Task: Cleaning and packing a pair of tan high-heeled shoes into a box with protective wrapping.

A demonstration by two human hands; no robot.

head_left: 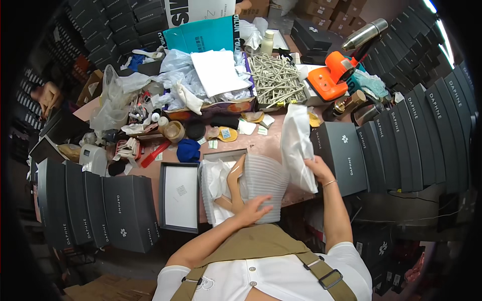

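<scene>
Cluttered pink worktable [266, 145] lies below me; my left hand [253, 210] presses flat, fingers spread, on the ribbed white wrap [263, 180] over a tan heel, while my right hand [317, 169] pinches a light, limp white bag [296, 143] by its lower edge

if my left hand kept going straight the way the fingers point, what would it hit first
Your left hand already rests on the ribbed white stack, fingers pointing up and right. Going on, it would slide along that stack toward the white bag your right hand holds; depth is uncertain.
</scene>
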